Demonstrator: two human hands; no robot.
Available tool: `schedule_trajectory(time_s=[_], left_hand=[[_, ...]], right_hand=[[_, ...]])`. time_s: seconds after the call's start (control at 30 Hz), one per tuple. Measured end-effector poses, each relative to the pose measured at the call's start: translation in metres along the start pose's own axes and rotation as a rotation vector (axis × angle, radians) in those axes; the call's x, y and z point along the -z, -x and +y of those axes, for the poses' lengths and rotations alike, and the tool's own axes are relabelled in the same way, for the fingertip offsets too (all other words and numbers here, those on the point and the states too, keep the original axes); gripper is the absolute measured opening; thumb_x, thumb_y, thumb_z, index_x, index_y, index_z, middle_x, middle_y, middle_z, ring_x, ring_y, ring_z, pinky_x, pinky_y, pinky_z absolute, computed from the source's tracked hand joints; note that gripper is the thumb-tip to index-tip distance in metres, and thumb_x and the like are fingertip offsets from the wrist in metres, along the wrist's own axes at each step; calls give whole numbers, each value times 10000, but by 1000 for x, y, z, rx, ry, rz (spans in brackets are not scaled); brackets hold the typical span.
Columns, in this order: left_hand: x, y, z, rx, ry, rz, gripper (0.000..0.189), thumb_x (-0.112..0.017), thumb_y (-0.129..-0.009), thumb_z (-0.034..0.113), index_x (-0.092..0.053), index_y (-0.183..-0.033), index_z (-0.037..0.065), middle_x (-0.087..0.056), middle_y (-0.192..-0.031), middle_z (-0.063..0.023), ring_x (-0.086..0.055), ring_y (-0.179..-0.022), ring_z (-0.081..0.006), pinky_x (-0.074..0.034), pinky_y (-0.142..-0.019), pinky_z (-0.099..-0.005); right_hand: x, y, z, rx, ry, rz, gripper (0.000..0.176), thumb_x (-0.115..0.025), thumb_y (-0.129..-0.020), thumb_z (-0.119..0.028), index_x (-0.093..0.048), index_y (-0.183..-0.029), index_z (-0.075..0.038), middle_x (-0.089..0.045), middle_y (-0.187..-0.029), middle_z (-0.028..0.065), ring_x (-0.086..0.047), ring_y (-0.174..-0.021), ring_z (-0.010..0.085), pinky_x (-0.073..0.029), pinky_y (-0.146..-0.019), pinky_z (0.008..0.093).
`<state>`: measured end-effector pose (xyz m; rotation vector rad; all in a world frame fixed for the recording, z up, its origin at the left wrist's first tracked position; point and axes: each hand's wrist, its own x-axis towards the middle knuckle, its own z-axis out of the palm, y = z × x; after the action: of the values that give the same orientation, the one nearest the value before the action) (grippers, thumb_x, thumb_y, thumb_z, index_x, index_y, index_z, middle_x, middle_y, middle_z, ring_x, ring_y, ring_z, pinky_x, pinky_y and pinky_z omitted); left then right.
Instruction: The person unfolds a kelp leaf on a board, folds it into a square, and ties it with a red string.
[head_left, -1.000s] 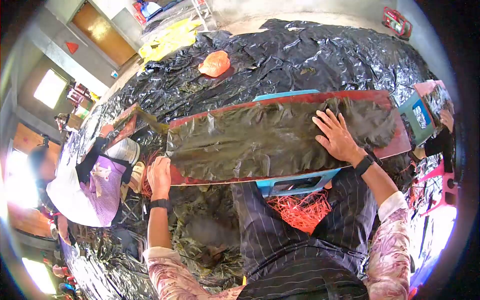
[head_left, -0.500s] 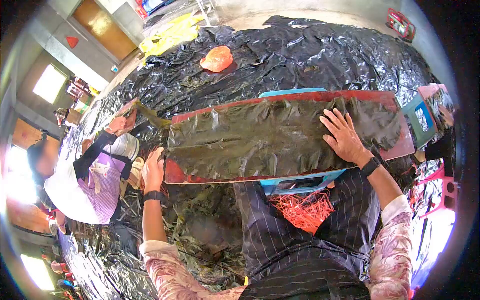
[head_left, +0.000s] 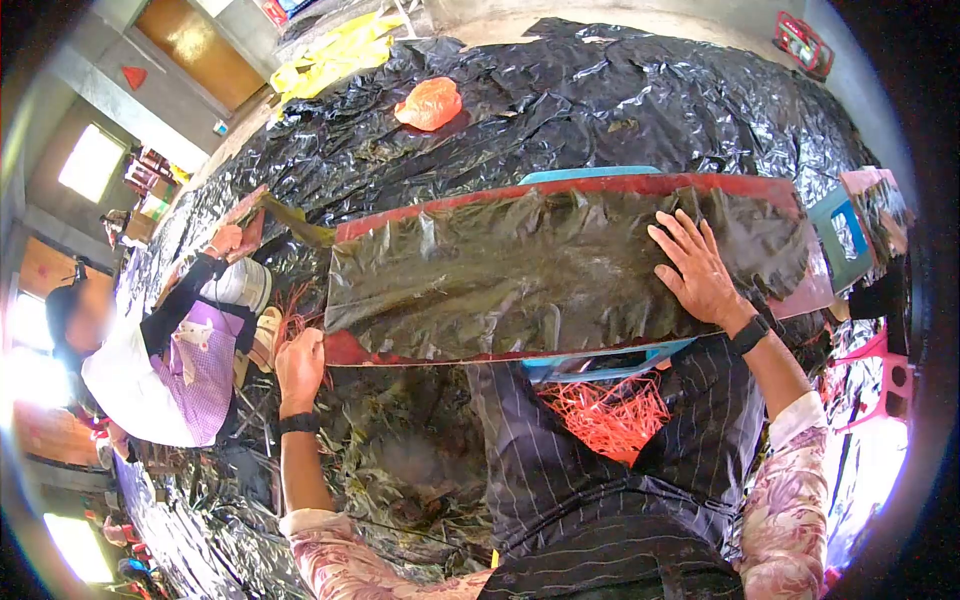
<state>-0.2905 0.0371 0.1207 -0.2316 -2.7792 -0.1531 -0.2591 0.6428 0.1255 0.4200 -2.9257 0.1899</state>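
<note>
A wide, wrinkled, dark brown-green sheet like a kelp blade lies along a long reddish board. My right hand rests flat on its right part, fingers spread. At the board's near left corner, my left hand has its fingers closed; whatever is in them is hidden. Under the board, a blue plastic support shows at the near and far edges. Shredded red plastic string lies below it, by my dark striped apron.
To the left, a seated person holds a smaller board with a dark strip. Black plastic sheeting covers the floor, with an orange bag on it. A teal stool and another board stand right.
My left hand has moved slightly down and left, its fingers now curled closed at the corner. My right hand has slid a little to the right across the sheet.
</note>
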Motion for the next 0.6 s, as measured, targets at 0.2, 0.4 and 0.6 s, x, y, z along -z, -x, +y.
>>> schedule_trajectory(time_s=[0.2,0.4,0.6], left_hand=[[19,-9,26,46,54,121,245,-582,-889,131,-626,-1105,24,-621,-1180,-194,-571,-1114,-371,-429,-965,-442],[-16,-8,105,15,-12,-276,591,-395,-1000,367,-260,-1500,80,-224,-1563,-169,-217,-1441,-343,-208,-1139,-518],[14,1,102,169,-2,-433,654,-493,-960,364,-258,-1506,89,-217,-1571,-161,-186,-1452,-359,-171,-1148,-529]], right_hand=[[-2,-1,1,8,19,20,522,-500,-958,-348,-416,-1422,-126,-333,-1516,96,-268,-1416,349,-181,-1153,553],[-2,1,4,6,-23,19,541,-492,-950,-383,-413,-1424,-134,-345,-1510,98,-269,-1415,350,-178,-1142,576],[-13,3,10,32,-33,71,557,-473,-958,-409,-389,-1437,-137,-339,-1514,110,-263,-1414,365,-169,-1137,594]])
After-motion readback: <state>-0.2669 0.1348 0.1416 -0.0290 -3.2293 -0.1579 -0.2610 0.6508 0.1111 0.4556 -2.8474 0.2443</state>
